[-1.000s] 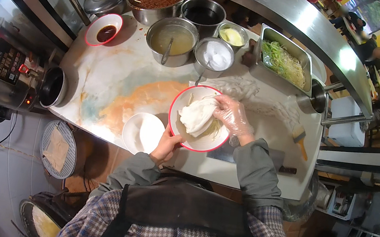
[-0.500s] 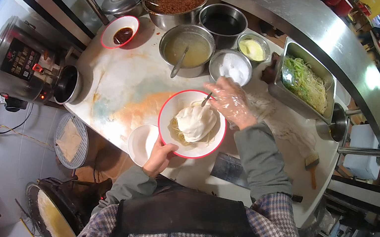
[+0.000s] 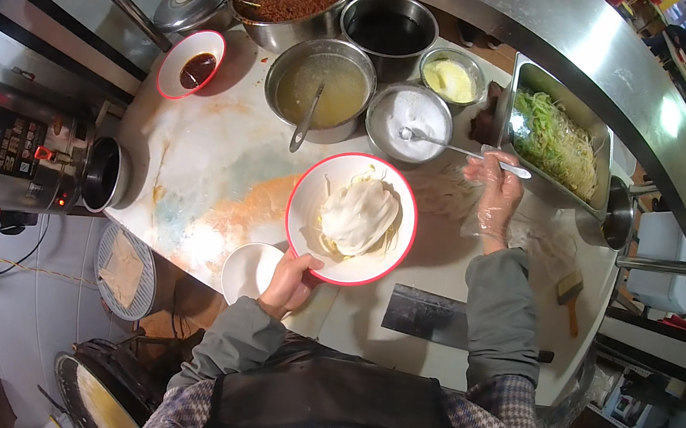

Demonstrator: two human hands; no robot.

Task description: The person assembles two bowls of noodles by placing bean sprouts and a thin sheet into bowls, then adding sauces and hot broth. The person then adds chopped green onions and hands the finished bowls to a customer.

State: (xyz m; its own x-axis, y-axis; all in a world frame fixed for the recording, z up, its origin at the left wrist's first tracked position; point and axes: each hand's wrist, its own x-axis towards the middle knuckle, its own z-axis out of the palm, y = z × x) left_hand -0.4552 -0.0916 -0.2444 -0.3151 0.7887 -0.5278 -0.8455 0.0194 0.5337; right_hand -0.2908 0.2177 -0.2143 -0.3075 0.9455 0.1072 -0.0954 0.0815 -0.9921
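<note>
My left hand (image 3: pixel 287 285) grips the near rim of a white bowl with a red edge (image 3: pixel 301 223). Inside it, a pale white sheet-like heap (image 3: pixel 361 217) lies over thin noodles or sprouts. My right hand (image 3: pixel 497 190), in a clear plastic glove, is closed round the handle of a metal spoon (image 3: pixel 443 145). The spoon's tip rests in a steel bowl of white powder or grains (image 3: pixel 395 149), just beyond the red-edged bowl. A smaller white bowl (image 3: pixel 238 269) stands beside my left hand, partly covered.
Behind are steel pots of cloudy liquid (image 3: pixel 291 88), dark liquid (image 3: pixel 387 31) and red-brown sauce (image 3: pixel 292 1). A tray of shredded greens (image 3: pixel 554 145) stands right. A dark cleaver-like blade (image 3: pixel 426 316) and a brush (image 3: pixel 569 297) lie nearer me. A steel shelf (image 3: pixel 521 17) spans overhead.
My right hand has moved right, away from above the red-edged bowl, and the spoon's tip is now in the powder bowl. My left hand still grips the rim.
</note>
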